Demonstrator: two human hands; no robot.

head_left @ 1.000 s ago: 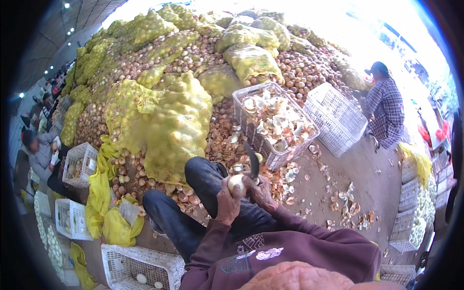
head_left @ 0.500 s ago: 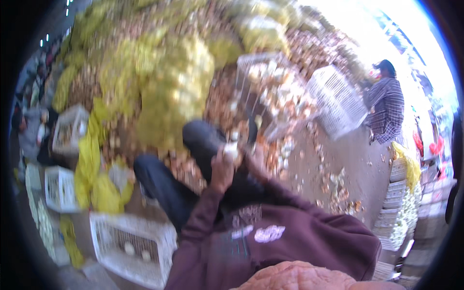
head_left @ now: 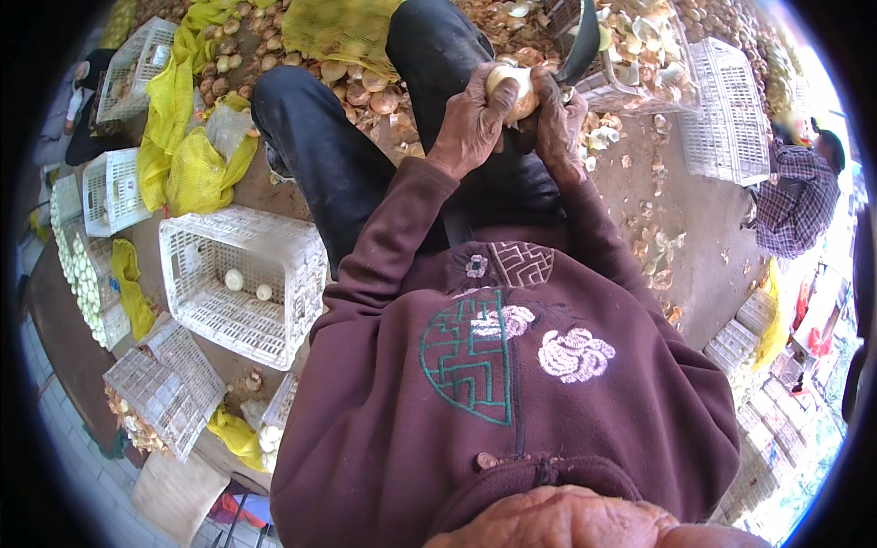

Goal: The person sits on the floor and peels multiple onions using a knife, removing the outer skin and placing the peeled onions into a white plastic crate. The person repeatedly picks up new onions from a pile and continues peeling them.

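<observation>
My left hand [head_left: 466, 128] is closed around a pale onion [head_left: 512, 91], partly peeled, in front of my bent knees. My right hand [head_left: 559, 132] is right beside it, closed on a knife whose dark curved blade [head_left: 580, 50] sticks up past the onion; the handle is mostly hidden by the fingers. Onion skins and loose onions [head_left: 375, 96] lie on the floor beyond my legs. A crate of pale peelings [head_left: 644, 41] stands just to the right of the blade.
A white crate [head_left: 301, 274] holding two peeled onions stands at my left, near more crates [head_left: 119, 183] and yellow mesh bags [head_left: 164, 128]. An upright white crate [head_left: 726, 105] and a person in a checked shirt [head_left: 795, 205] are at my right. Another person sits at the far left [head_left: 78, 87].
The view has tipped down toward my body, so the piles and my hands sit higher in the picture. My hands still hold the onion and the knife close together.
</observation>
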